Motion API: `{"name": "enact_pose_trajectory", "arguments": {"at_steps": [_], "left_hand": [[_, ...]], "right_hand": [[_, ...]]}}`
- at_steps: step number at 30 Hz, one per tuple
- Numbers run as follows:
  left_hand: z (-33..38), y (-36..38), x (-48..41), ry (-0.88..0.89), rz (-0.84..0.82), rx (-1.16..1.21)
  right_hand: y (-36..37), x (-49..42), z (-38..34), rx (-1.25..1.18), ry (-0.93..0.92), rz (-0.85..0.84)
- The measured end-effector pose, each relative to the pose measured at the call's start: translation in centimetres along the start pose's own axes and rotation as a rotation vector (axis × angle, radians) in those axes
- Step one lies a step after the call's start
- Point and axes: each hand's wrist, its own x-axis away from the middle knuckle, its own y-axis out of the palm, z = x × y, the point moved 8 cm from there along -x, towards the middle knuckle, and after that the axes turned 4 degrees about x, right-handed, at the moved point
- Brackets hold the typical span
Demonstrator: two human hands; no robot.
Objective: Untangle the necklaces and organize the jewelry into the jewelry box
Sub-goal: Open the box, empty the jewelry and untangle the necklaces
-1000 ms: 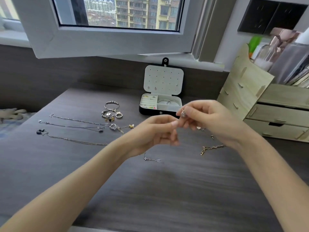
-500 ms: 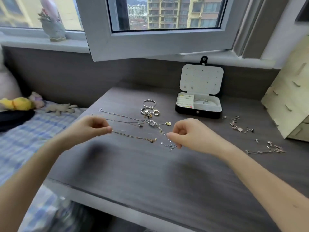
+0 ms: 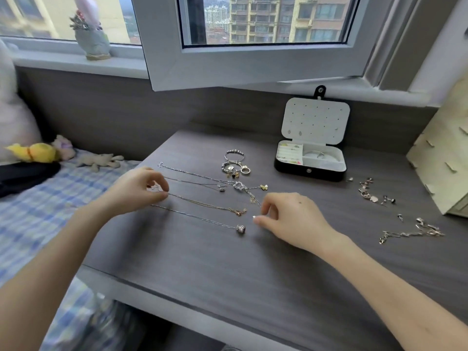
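Several necklaces lie side by side on the dark desk (image 3: pixel 228 274). Nearest me is a silver necklace (image 3: pixel 197 219) with a round pendant (image 3: pixel 240 229); behind it lies a gold chain (image 3: pixel 202 204). My left hand (image 3: pixel 134 191) hovers over their left ends with its fingers curled. Thumb and forefinger meet at the gold chain's end, and whether they pinch it is unclear. My right hand (image 3: pixel 291 219) is curled just right of the pendant and holds nothing that I can see. The jewelry box (image 3: pixel 310 171) stands open at the back, with a bangle inside.
Bracelets and rings (image 3: pixel 235 165) lie left of the box. Small earrings (image 3: pixel 369 195) and a tangled chain (image 3: pixel 410 233) lie at the right. A wooden organizer (image 3: pixel 440 168) stands at the far right. A bed with plush toys (image 3: pixel 33 153) adjoins the desk's left edge. An open window sash (image 3: pixel 253 64) hangs above.
Both hands came down from in front of the box and spread apart. The silver necklace with the pendant now lies stretched out on the desk, and the right hand has let go of it.
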Motion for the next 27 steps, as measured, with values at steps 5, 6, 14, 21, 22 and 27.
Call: {"name": "enact_pose_trajectory", "arguments": {"at_steps": [5,6,14,21,22,27], "left_hand": [[6.3,2.5,-0.8,0.187,0.014,0.035],[7.6,3.3,-0.8,0.221,-0.018,0.056],[13.2,7.7,-1.5,0.309,-0.156,0.059],[14.7,9.6,-2.2,0.346,-0.143,-0.006],[14.9,9.8,-2.2,0.352,-0.145,-0.006],[17.0,11.3,-1.8,0.412,-0.191,-0.006]], "right_hand": [[0.5,0.9,2.1,-0.070,0.011,-0.078],[0.7,1.0,2.1,-0.073,0.006,-0.086],[0.4,3.6,4.3,0.043,0.014,-0.148],[-1.3,7.2,7.8,0.106,0.107,-0.344],[-1.5,7.6,8.2,0.106,0.119,-0.371],[-2.1,8.9,9.3,0.074,0.152,-0.508]]}}
